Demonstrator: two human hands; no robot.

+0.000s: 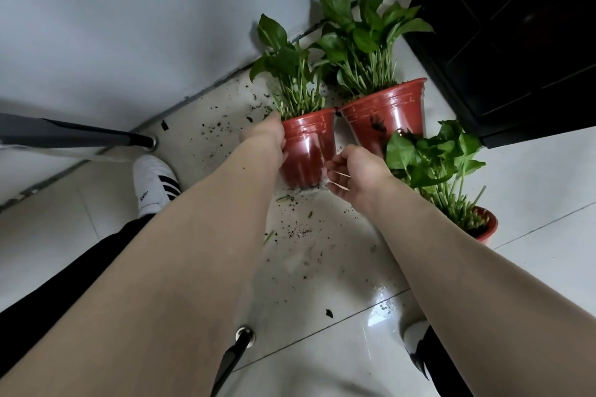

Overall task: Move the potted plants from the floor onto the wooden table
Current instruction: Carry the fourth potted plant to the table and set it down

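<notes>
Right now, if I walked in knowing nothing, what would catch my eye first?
Three red pots of green plants stand on the white tiled floor: a left pot, a larger middle pot and a right pot. Two bare arms reach down: the left hand holds the left pot's side, the right hand curls close beside it. Dark soil crumbs litter the tiles.
</notes>
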